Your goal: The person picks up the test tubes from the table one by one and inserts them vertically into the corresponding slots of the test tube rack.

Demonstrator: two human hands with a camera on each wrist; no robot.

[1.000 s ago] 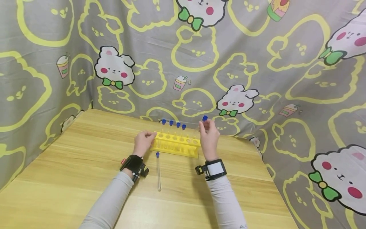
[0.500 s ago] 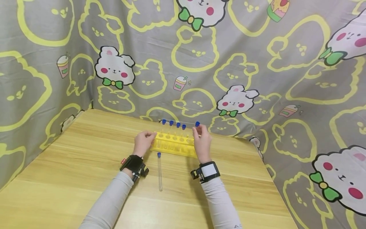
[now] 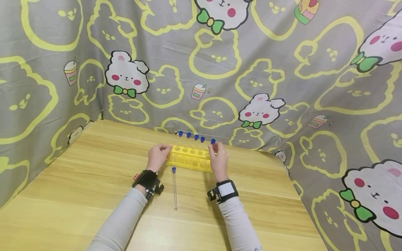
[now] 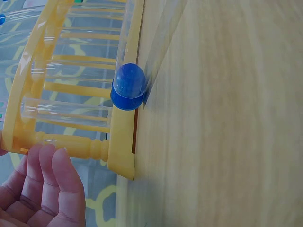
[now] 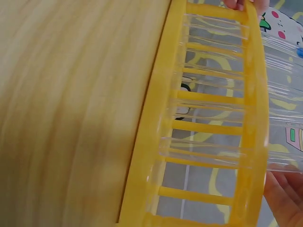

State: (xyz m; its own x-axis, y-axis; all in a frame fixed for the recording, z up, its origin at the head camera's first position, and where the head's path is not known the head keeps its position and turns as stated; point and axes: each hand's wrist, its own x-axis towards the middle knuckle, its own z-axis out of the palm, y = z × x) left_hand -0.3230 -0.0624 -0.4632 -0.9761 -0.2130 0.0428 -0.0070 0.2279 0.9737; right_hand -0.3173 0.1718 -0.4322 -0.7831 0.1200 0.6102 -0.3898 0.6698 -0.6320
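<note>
On the table (image 3: 78, 195), near its far edge, the yellow rack (image 3: 191, 161) is steadied by the left hand (image 3: 158, 156), grip closed on its end, while the right hand (image 3: 217, 158), lower than a second ago, pinches a blue-capped tube (image 3: 212, 143) nearly seated in the rack's right end; release appears next, with the spare tube (image 3: 174, 188) lying nearer the front edge.

- I count one yellow rack (image 3: 191, 158) at the far middle of the table (image 3: 78, 195).
- I count five blue-capped tubes standing in the rack (image 3: 196, 137).
- I count one more tube lying loose (image 3: 174, 188), near side of the rack.
</note>
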